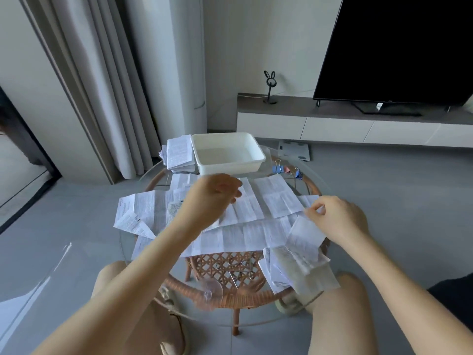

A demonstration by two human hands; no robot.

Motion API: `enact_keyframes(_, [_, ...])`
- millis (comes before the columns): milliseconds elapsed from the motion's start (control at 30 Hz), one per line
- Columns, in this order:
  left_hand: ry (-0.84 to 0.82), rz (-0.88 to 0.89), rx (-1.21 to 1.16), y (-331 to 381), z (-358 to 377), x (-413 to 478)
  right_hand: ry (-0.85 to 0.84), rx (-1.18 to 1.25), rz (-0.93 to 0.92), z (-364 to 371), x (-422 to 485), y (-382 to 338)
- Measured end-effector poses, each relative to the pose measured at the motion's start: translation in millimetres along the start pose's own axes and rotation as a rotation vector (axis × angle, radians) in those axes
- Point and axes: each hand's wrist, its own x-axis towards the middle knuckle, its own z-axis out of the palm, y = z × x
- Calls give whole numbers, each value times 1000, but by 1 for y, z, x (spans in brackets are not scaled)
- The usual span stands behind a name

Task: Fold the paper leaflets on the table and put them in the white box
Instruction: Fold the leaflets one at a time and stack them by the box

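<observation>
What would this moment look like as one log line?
white box: empty | right hand: pinches leaflet | left hand: above spread leaflets, grip unclear

- Box [230,169]: plain white.
- Leaflets [256,201]: white, covered in fine grey-black print; one with a small barcode.
- Worktop [143,254]: clear glass on an orange-brown rattan frame [225,299]; lattice-weave shelf [225,267] below.
- Binder clips [279,169]: blue, one pink.
- Television [399,47]: black.
- Cabinet [332,124]: white, grey-brown top.
- Curtain [102,85]: beige-grey.
- Floor [384,188]: grey tiles.
</observation>
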Motion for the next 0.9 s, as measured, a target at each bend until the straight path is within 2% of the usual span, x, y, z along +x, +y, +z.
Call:
enact_keyframes(67, [50,13,-57,4,-19,5,29,49,-97,2,8,-17])
enact_keyframes(200, [128,-46,-55,-4,-41,17,-28,90,-513,26,19,-66])
enact_keyframes(267, [157,-79,-53,-10,-49,21,-86,8,-691,47,23,-94])
enact_keyframes(333, [181,-94,-64,-14,-57,23,-65,-117,-868,72,29,-117])
enact_keyframes(467, [227,-115,-82,-27,-75,24,-78,-253,-1026,113,33,-139])
enact_keyframes(567, [240,-144,-68,-40,-87,23,10,-343,-1096,126,30,-139])
enact_keyframes(667, [243,-146,-12,-53,-94,22,112,-106,-1011,116,29,-140])
enact_keyframes(767, [124,-11,309,-64,-93,18,101,252,-826,94,21,-142])
enact_keyframes(833, [25,76,442,-68,-87,14,-64,521,-648,74,13,-145])
enact_keyframes(900, [-1,45,355,-69,-82,10,-328,805,-443,57,6,-145])
